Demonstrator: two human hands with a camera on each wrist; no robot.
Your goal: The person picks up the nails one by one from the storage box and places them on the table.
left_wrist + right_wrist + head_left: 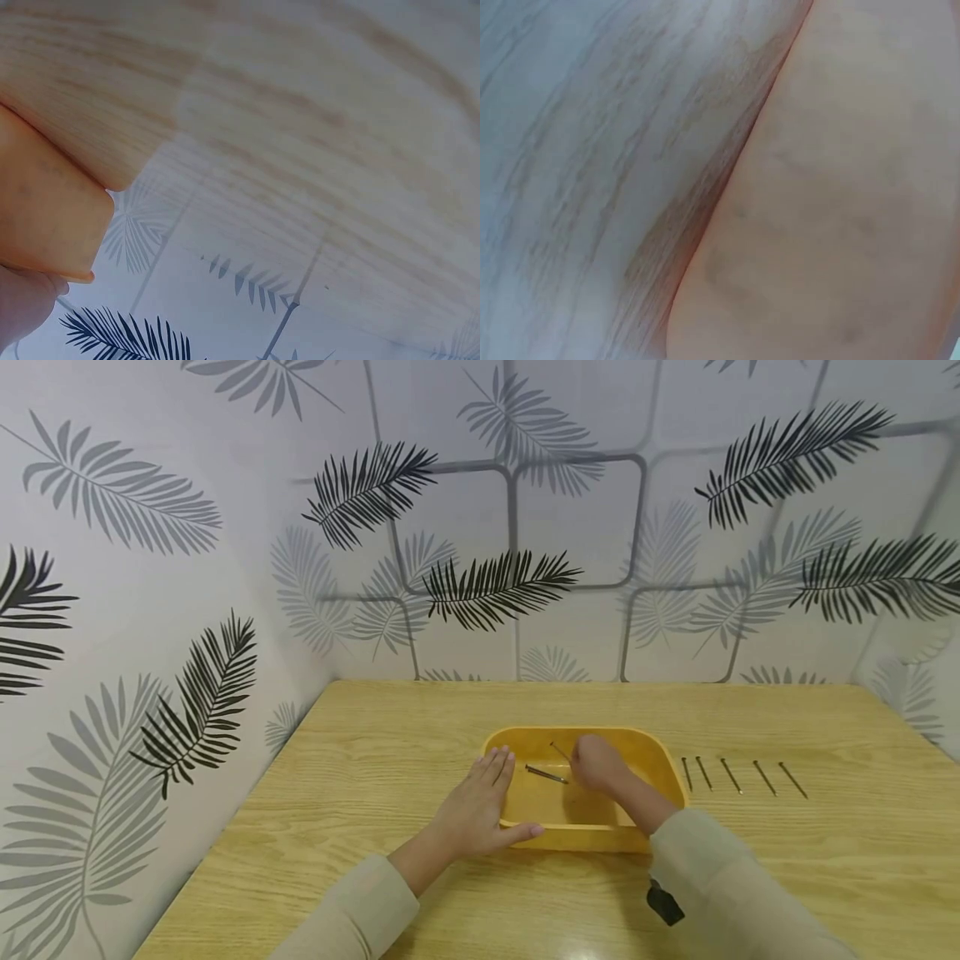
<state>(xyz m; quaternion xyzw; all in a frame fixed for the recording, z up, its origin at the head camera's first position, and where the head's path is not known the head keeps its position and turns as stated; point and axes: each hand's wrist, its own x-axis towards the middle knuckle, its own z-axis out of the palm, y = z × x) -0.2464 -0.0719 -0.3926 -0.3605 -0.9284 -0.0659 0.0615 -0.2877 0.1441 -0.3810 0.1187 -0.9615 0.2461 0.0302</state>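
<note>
A yellow plastic tray (600, 837) stands on the wooden table. My left hand (480, 806) rests on its left end, fingers straight over the left rim and thumb along the front rim. Inside the tray, my right hand (597, 764) is curled into a fist, with a thin nail (559, 750) sticking out from it toward the upper left. Loose dark nails (546, 774) lie close together on the tray floor between the two hands. In the left wrist view the tray's outer wall (49, 199) shows, with part of the left hand (26, 300) at its rim.
Right of the tray, several nails (725, 775) lie in a spaced row on the table (390, 752), heads away from me. A patterned wall (465, 643) rises behind the table's far edge. A dark object (663, 903) shows beneath the right sleeve.
</note>
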